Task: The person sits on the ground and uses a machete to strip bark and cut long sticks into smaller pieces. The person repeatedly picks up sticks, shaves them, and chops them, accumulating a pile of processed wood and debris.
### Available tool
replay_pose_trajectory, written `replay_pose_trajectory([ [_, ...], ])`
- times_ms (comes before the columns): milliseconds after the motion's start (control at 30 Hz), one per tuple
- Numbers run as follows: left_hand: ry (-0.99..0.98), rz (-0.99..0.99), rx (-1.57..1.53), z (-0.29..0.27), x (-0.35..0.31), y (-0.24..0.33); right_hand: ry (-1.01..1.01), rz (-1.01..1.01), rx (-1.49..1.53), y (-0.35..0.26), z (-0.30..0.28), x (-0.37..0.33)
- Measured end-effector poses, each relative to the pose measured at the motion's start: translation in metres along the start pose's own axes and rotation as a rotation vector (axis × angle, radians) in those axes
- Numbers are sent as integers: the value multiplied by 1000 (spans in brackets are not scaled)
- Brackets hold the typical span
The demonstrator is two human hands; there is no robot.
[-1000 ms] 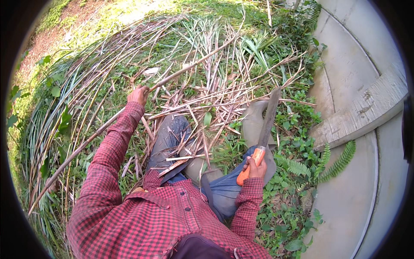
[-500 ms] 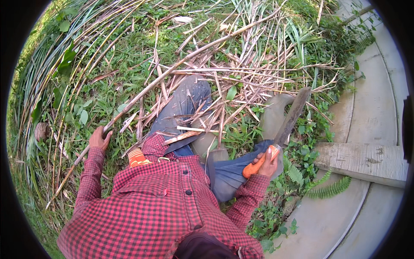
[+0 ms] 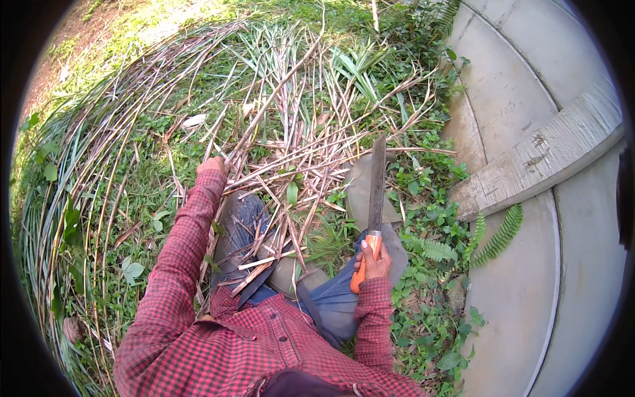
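My right hand is closed round the orange handle of a machete, its long, dark-stained blade pointing away from me above my bent leg. Out in front, my left arm is stretched forward. My left hand is closed at the near end of a long brown stalk, which runs away to the upper right over a heap of cut stalks. Some of its fingers are hidden from this angle. Short split pieces lie across my trouser leg.
On the left, long leafy stalks lie in a curved bundle on the grass. Pale concrete slabs and a thick beam border the right side, with a fern beside them. A round brown object rests at lower left.
My left hand has moved forward and right, and the stalk now points more steeply away. The machete has swung more upright and shifted left in view. The view itself has turned.
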State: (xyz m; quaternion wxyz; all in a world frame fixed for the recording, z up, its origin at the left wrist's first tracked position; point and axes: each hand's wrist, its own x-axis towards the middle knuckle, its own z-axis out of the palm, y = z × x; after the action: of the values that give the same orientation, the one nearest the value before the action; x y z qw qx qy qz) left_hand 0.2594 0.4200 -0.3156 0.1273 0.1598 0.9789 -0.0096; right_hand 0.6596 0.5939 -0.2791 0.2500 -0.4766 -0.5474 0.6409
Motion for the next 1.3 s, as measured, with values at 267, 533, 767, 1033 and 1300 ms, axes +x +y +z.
replay_pose_trajectory([
  [267,149,227,-253,-39,-84,-58,1,-11,37,3,0,-13],
  [533,-723,-121,-801,89,-291,-198,-218,-103,98,12,4,10],
  [767,-206,-164,-427,85,-303,-167,-528,35,-229,23,70,45],
  [1033,69,-29,-267,16,-238,-94,-638,-35,-332,10,190,121],
  [1300,35,-53,-363,-15,-257,-93,-498,-49,-349,-19,258,210],
])
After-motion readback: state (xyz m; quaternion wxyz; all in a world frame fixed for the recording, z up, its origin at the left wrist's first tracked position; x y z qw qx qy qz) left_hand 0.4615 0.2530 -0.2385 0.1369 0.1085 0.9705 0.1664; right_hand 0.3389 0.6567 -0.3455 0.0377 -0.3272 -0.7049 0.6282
